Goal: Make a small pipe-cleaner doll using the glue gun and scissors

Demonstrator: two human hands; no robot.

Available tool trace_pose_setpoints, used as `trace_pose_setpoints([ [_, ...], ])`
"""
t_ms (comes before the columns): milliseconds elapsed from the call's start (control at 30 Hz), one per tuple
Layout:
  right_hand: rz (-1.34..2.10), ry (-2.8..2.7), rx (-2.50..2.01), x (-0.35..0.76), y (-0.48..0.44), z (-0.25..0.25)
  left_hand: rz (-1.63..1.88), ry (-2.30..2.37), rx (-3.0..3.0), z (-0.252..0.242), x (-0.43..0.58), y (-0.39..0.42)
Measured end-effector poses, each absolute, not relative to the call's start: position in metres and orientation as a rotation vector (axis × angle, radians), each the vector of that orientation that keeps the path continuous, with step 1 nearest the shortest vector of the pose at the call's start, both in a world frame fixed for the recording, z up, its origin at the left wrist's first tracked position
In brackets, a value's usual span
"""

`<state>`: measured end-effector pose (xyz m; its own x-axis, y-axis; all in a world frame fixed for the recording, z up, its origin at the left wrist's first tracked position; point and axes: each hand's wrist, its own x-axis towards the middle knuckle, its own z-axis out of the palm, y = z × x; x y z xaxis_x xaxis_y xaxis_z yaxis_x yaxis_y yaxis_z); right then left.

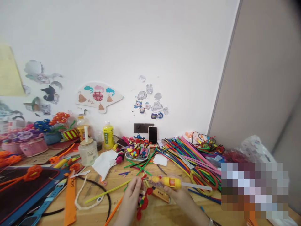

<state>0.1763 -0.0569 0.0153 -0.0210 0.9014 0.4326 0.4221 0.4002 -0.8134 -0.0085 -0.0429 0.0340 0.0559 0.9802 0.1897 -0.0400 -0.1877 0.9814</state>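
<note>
My right hand (174, 185) is closed around a yellow hot glue gun (164, 181), its nozzle pointing left. A long translucent glue stick (197, 186) sticks out of the gun's back end. In my left hand (133, 191), fingers pinched, is a small pipe-cleaner figure (143, 202), mostly red with green, yellow and dark parts, hanging below the fingers. The nozzle is at a red part of it by my left fingertips; I cannot tell whether they touch. Beneath my hands lies a small brown and black box (161, 194).
A tray (137, 159) of finished figures stands behind my hands. Bundled coloured pipe cleaners (188, 153) and scissors (187, 160) lie to the right. A glass jar (88, 152), a yellow bottle (108, 135), a white tissue (105, 163) and a phone (152, 135) stand or lie further back.
</note>
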Motion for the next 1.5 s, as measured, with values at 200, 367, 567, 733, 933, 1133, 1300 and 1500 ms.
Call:
trace_pose_setpoints([
  [200,0.593,-1.603,-1.187,0.176,-0.058,0.017,1.290,1.023,1.328,0.036,-0.007,-0.045],
  [367,0.607,-1.502,-1.185,0.176,-0.057,0.011,1.287,1.018,1.337,0.038,-0.007,-0.046],
  [567,0.617,-1.488,-1.155,0.178,-0.055,0.006,1.296,1.014,1.358,0.035,-0.007,-0.044],
  [733,0.588,-1.496,-1.183,0.179,-0.055,0.005,1.308,1.007,1.372,0.030,-0.008,-0.043],
  [933,0.556,-1.500,-1.201,0.179,-0.055,0.004,1.317,1.004,1.381,0.031,-0.008,-0.044],
  [1133,0.539,-1.469,-1.214,0.178,-0.054,0.002,1.319,1.009,1.381,0.034,-0.008,-0.044],
  [1300,0.567,-1.357,-1.163,0.175,-0.055,0.000,1.315,1.006,1.380,0.034,-0.009,-0.045],
  [1500,0.535,-1.331,-1.176,0.179,-0.053,-0.005,1.320,1.015,1.371,0.032,-0.009,-0.045],
])
